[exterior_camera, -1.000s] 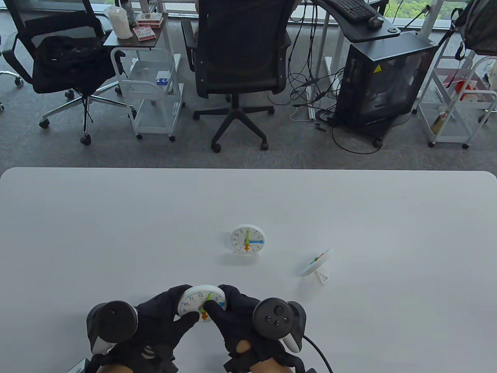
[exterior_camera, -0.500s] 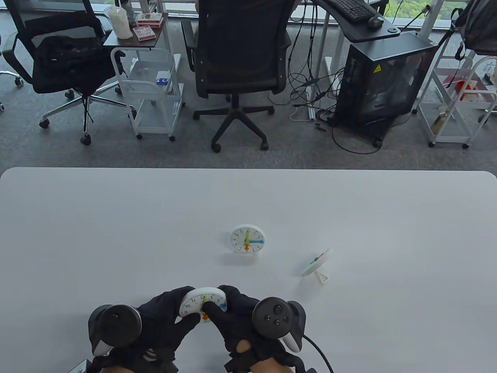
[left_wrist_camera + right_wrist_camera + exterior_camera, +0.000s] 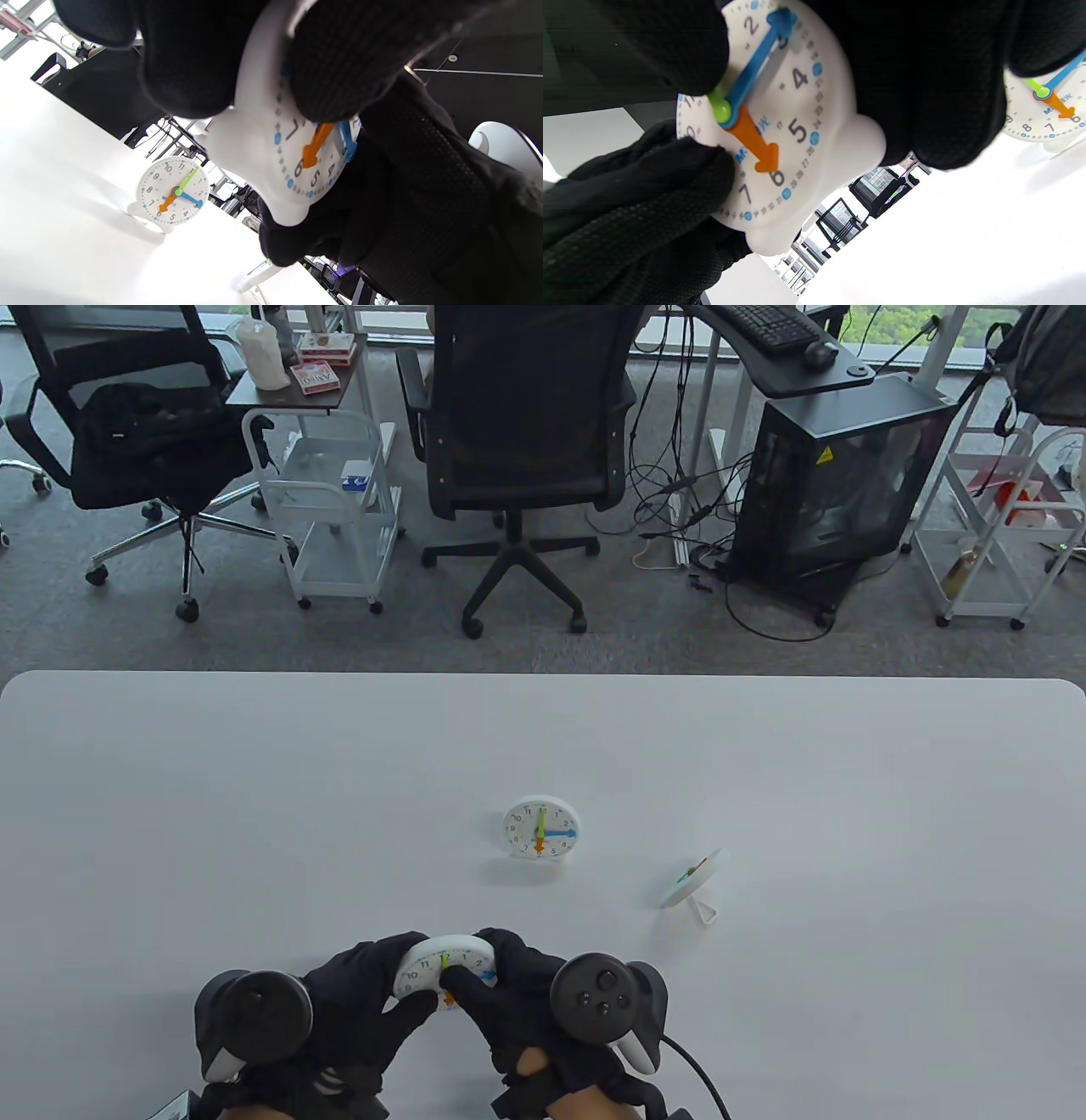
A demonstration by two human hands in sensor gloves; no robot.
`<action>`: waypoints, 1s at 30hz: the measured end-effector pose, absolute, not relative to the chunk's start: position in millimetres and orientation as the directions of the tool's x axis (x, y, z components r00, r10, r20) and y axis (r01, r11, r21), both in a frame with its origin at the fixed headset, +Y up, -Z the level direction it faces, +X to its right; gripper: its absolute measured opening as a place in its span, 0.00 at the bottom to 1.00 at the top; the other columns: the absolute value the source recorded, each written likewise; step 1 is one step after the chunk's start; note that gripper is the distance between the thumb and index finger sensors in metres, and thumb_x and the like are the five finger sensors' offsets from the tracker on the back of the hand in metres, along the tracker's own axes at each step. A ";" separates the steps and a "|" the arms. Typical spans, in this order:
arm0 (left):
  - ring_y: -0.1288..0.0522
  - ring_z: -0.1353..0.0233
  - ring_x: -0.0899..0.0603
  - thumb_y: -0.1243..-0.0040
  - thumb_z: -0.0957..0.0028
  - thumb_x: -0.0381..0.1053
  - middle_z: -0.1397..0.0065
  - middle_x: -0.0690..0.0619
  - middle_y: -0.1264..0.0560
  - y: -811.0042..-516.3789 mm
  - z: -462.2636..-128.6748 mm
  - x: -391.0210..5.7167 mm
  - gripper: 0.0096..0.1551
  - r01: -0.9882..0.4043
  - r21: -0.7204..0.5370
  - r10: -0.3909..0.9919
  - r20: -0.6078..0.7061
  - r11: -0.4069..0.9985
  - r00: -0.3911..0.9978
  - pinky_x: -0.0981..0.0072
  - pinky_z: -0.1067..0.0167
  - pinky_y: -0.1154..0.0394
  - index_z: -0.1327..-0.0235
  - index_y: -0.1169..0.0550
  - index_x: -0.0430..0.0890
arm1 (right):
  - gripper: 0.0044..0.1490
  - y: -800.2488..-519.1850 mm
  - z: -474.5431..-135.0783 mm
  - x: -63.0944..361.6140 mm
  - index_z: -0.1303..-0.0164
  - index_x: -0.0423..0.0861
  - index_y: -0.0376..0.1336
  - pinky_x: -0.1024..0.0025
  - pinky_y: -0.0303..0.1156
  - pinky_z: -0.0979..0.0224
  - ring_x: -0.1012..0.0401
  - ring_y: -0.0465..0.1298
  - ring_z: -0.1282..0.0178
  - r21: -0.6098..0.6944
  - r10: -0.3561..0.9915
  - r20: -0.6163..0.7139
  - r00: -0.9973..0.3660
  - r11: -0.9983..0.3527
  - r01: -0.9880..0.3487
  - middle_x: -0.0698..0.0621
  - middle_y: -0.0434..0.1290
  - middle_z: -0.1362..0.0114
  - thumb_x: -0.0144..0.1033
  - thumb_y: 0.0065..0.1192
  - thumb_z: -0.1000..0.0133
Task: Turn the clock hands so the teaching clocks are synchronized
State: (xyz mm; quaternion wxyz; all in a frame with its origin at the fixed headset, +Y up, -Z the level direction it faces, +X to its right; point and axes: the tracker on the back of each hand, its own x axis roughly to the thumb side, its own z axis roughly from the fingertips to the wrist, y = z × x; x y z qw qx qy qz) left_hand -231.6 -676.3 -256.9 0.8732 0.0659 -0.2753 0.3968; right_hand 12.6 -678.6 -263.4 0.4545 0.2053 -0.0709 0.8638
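Note:
Both hands hold a white teaching clock [image 3: 424, 973] just above the table's near edge. My left hand [image 3: 386, 988] grips its left rim, thumb on the face. My right hand [image 3: 502, 977] holds the right rim, with a fingertip [image 3: 451, 976] on the green hand near the hub. In the right wrist view the held clock [image 3: 797, 106] shows its blue hand near 3 and its orange hand at 6, with the green hand mostly hidden. The left wrist view shows the held clock [image 3: 263, 148] from below. A standing clock [image 3: 541, 828] at mid-table shows green at 12, blue at 3 and orange at 6.
A third clock [image 3: 697, 880] stands on its prop to the right, turned edge-on to me. The white table [image 3: 254, 814] carries nothing else. Beyond the far edge are office chairs [image 3: 517, 432], white carts and a black computer case [image 3: 836, 483].
The green hand on the held clock has swung from about 1 back to 12 under my right fingertip. Both hands and the clock have stayed in place.

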 end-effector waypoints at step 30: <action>0.18 0.37 0.29 0.31 0.47 0.49 0.33 0.43 0.17 -744.9 -356.3 -307.4 0.28 -0.869 -0.111 0.874 -0.012 0.482 0.486 0.26 0.39 0.33 0.32 0.23 0.49 | 0.54 -666.1 -291.3 124.6 0.26 0.25 0.54 0.27 0.60 0.39 0.31 0.71 0.35 -0.446 0.782 0.273 -0.561 -0.413 -0.794 0.33 0.68 0.31 0.56 0.62 0.44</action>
